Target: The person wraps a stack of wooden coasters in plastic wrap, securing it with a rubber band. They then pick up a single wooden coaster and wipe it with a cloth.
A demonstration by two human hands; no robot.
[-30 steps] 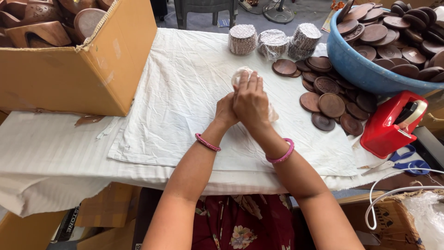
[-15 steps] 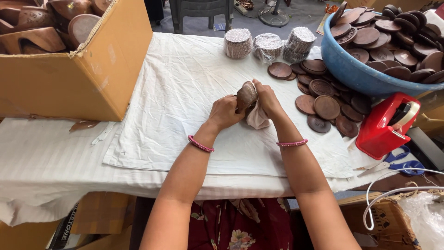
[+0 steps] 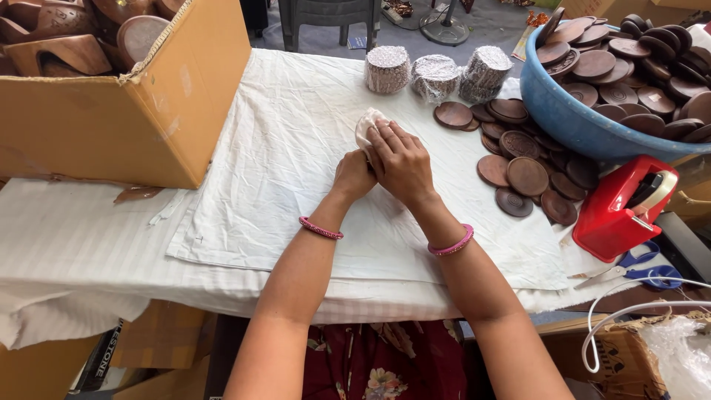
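Hands meet over the middle of the worktop in the head view: the right hand lies curled over a white cloth pad, and the left hand is closed against it from below, so both grip the pad. Free white cloth lies to the left up to the cardboard box. To the right the room is narrow, with loose wooden discs, a blue basin and a red tape dispenser near the edge.

White cloth, dark brown wooden discs, a blue basin far right, red tape dispenser, pink bangles.
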